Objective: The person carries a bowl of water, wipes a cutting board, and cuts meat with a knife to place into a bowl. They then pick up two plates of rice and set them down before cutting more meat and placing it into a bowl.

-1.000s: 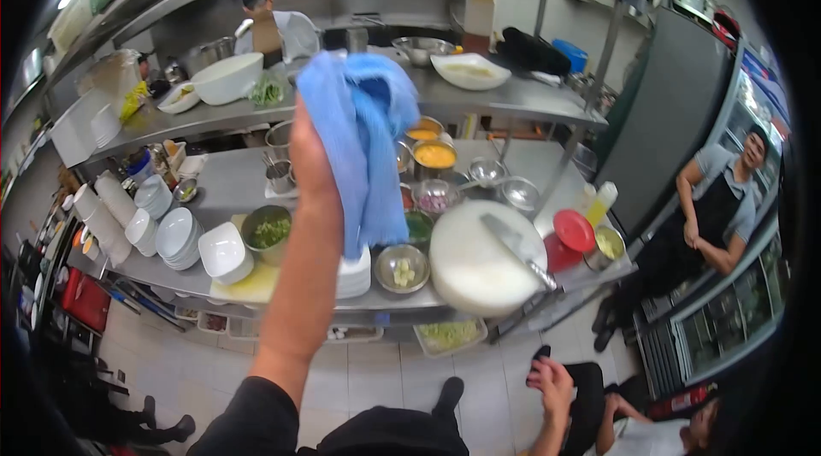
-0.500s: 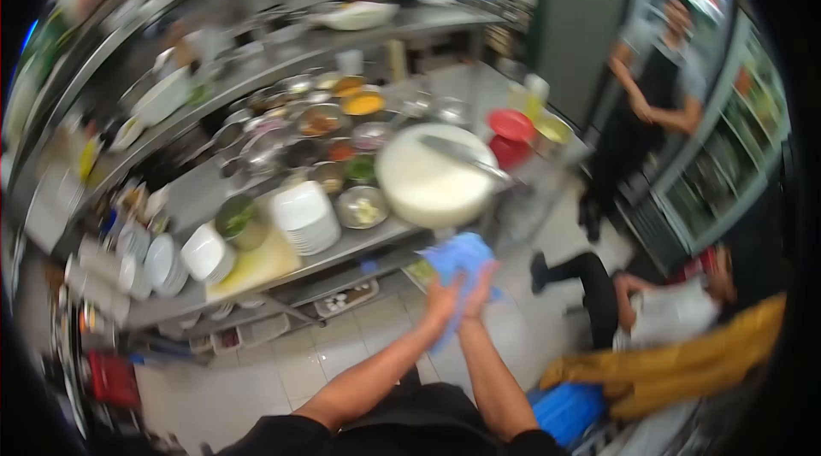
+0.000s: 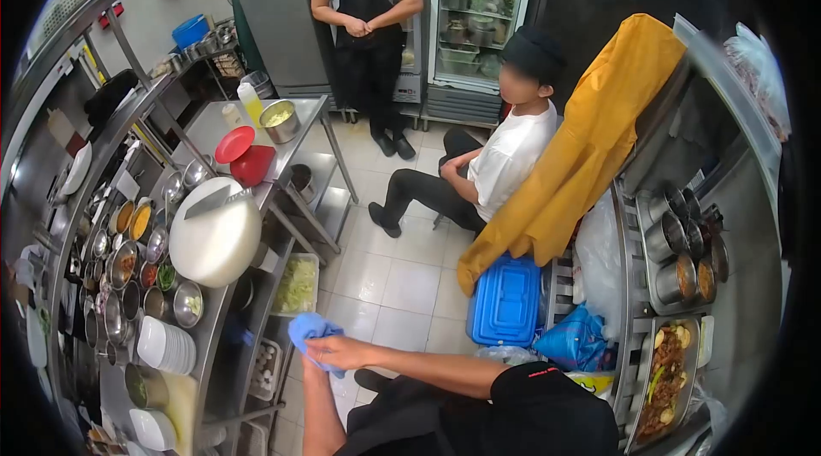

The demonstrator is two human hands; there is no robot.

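Note:
A crumpled blue cloth (image 3: 311, 330) is bunched between my two hands, beside the edge of the steel prep table (image 3: 224, 319). My right hand (image 3: 339, 353) is closed on the cloth from the right, its fingers pressed into the folds. My left hand (image 3: 313, 367) meets it from below, mostly covered by the cloth and my right hand. On the table beyond, a thick round white cutting board (image 3: 215, 242) carries a cleaver (image 3: 211, 204) lying flat. Under the tabletop, a tray of chopped greens (image 3: 297, 283) sits near the cloth.
Small metal ingredient bowls (image 3: 188, 303) and stacked white dishes (image 3: 166, 345) line the table. A red scale (image 3: 248, 162) stands farther back. One person (image 3: 368, 3) stands by the fridges; another (image 3: 513, 157) sits beside a hanging mustard-coloured cloth (image 3: 564, 157). A blue lidded bin (image 3: 505, 298) stands right.
My view has swung to the right, bringing the fridges, both people and the right-hand shelves into fuller view. Both hands still hold the blue cloth, which is now bunched more tightly.

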